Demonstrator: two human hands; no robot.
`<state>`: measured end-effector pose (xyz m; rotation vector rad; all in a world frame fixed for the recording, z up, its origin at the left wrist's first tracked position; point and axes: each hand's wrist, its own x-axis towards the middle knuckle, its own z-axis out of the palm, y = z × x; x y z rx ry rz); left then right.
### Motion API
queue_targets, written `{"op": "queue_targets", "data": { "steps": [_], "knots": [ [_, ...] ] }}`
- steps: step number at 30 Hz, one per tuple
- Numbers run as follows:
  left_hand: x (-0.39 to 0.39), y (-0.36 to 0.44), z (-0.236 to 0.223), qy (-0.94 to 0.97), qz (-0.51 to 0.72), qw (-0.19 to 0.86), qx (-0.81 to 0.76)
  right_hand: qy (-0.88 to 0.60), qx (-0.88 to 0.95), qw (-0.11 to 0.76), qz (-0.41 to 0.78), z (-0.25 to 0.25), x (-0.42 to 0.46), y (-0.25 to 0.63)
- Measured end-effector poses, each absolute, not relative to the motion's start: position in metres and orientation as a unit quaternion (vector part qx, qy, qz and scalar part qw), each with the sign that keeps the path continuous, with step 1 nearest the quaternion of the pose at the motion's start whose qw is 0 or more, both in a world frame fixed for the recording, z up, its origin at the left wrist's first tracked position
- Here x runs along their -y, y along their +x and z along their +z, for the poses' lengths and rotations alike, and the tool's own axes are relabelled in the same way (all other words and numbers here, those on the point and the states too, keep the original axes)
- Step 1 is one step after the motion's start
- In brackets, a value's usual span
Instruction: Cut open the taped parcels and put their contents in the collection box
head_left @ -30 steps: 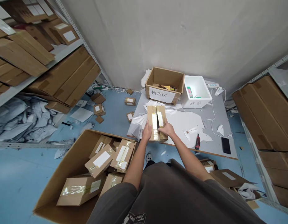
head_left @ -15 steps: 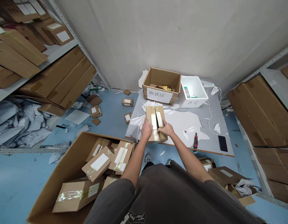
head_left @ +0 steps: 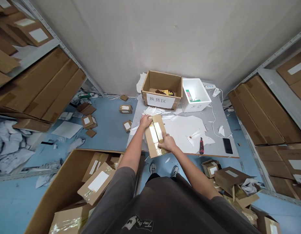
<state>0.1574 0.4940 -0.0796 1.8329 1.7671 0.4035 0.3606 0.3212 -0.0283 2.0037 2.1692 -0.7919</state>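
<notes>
Step in hand, judged: a taped cardboard box (head_left: 150, 143) is being steadied and worked at its top seam. The box is held at the front edge of the table (head_left: 215, 149), its near end jutting past that edge; whether its underside is borne by the table cannot be told. Both hands are closed on it: the far left corner is gripped by the left hand (head_left: 145, 122), and the near right side is clasped by the right hand (head_left: 167, 143), with the thumb laid over the top near the seam. For the next move, a firm hold by the left hand and a lift at the loosened flap by the right would seem to be called for. Appearance: brown, oblong, set askew to the table; the top is parted lengthwise by a seam, with a white label strip (head_left: 152, 134) on one side and a paler strip on the other. Shiny tape (head_left: 158, 149) is seen at the near end. A red-and-black knife (head_left: 201, 146) is left unheld to the right.
</notes>
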Motion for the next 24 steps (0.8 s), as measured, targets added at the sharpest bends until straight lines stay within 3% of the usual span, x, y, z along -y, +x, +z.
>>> {"op": "queue_targets", "data": {
  "steps": [6,14,24],
  "knots": [
    [-0.486,0.157,-0.085,0.682,0.162,0.24,-0.672,0.658,-0.706,0.044,-0.259,-0.029,-0.322,0.354],
    [-0.489,0.167,-0.082,0.715,0.11,0.165,-0.67,0.652,-0.695,-0.019,-0.304,-0.028,-0.327,0.367],
    [-0.498,0.161,-0.076,0.67,0.079,0.151,-0.722,0.65,-0.672,-0.064,-0.351,-0.032,-0.324,0.375]
  ]
}}
